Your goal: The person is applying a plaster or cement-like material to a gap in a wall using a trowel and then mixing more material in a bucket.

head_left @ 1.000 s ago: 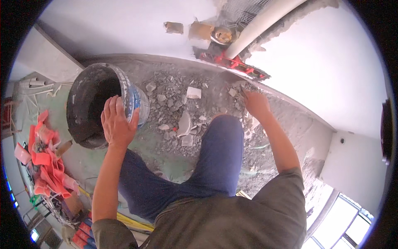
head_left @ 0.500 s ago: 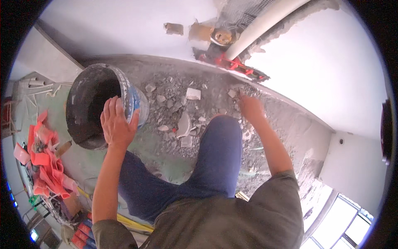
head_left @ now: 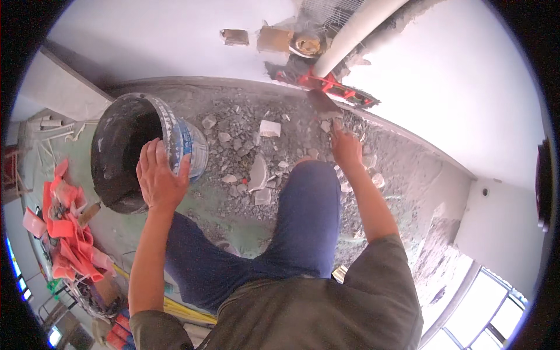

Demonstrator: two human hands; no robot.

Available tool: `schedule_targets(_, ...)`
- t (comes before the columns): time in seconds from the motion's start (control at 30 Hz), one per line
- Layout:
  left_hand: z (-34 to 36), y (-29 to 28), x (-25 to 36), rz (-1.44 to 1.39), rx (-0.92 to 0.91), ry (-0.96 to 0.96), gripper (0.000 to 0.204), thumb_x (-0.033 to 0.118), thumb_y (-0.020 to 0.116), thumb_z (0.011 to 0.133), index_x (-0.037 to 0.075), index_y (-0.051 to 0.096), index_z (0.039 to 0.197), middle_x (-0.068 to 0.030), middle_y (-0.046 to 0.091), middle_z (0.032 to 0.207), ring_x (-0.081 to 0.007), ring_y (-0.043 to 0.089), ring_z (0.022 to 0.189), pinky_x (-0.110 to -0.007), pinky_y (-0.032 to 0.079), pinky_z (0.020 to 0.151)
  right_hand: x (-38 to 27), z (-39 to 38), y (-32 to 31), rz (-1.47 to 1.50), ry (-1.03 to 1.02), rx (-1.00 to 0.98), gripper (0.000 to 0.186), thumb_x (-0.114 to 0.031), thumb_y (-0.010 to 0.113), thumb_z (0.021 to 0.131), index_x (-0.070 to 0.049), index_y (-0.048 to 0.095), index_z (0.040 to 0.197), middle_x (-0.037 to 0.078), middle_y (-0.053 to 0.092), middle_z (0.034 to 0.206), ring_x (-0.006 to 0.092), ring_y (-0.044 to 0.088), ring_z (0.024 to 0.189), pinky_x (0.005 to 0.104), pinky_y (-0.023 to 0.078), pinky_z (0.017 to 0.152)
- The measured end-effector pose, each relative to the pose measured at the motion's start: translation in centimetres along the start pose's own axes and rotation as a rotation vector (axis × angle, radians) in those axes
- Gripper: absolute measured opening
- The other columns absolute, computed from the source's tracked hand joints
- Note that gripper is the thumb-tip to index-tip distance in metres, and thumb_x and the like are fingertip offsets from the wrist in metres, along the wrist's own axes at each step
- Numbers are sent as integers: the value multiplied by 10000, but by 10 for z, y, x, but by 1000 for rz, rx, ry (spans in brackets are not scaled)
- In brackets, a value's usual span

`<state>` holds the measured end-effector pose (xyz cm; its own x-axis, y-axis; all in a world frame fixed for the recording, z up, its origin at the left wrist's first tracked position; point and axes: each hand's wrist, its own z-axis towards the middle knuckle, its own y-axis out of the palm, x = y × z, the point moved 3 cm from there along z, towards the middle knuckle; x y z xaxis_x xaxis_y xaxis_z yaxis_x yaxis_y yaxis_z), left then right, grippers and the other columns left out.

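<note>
A large bucket, dark inside with a blue and white outer wall, leans on the left with its mouth turned toward the left. My left hand grips its rim, fingers inside the mouth and thumb on the outer wall. On the right, my right hand is closed round the handle of a trowel with a broad, dark flat blade. That blade is over the debris near the foot of the wall. Between my hands lies grey rubble with pale broken pieces, among them a curved white shard.
A white pipe runs down into the wall corner beside a red plastic piece. Crumpled pink-red sheeting lies at the left. A wall panel stands behind the bucket. My knee is bent over the rubble.
The trowel blade, not visible before, now shows beyond my right hand near the wall. My right hand has shifted slightly. The left hand stays on the bucket rim.
</note>
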<state>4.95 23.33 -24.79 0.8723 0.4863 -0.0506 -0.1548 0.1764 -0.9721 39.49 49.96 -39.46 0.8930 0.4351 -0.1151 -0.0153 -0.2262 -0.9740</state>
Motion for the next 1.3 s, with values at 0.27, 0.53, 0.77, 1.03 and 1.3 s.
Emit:
schedule_targets(0.27, 1, 0, 3, -8, 21, 30, 591, 411, 631, 856, -17, 499, 1242, -164, 515, 1298, -341, 442, 1256, -444, 365, 1021, 15, -1, 38, 106, -39, 46, 445, -261, 488, 935, -180, 458, 1372, 254, 640, 926, 430, 654, 809, 507, 534, 701)
schedule_targets(0.53, -2, 2, -1, -29, 31, 74, 586, 382, 618, 877, -29, 486, 1273, -187, 517, 1299, -358, 445, 1253, -440, 357, 1035, 16, 0, 39, 54, 16, -75, 457, -216, 471, 931, -164, 420, 1383, 263, 637, 984, 422, 653, 846, 495, 535, 726)
schedule_targets(0.77, -5, 6, -6, -68, 71, 151, 533, 339, 615, 887, -27, 503, 1257, -181, 517, 1298, -370, 442, 1250, -439, 363, 1033, 6, 1, 38, 108, 10, -14, 474, -182, 457, 923, -181, 403, 1394, 264, 632, 1021, 415, 655, 875, 498, 534, 740)
schedule_targets(1.03, 1, 11, -8, -68, 58, 109, 540, 342, 619, 879, -9, 494, 1271, -162, 502, 1317, -354, 434, 1261, -446, 358, 1033, -1, 5, 52, 205, -34, -11, 557, -180, 470, 907, -199, 337, 1447, 257, 604, 1088, 425, 652, 896, 500, 529, 767)
schedule_targets(1.3, -1, 7, -4, -50, 39, 77, 562, 363, 631, 867, -15, 489, 1259, -169, 511, 1303, -355, 431, 1263, -450, 362, 1023, -7, -10, 27, 334, -38, 86, 449, -190, 479, 907, -101, 457, 1347, 287, 627, 996, 450, 639, 871, 534, 509, 748)
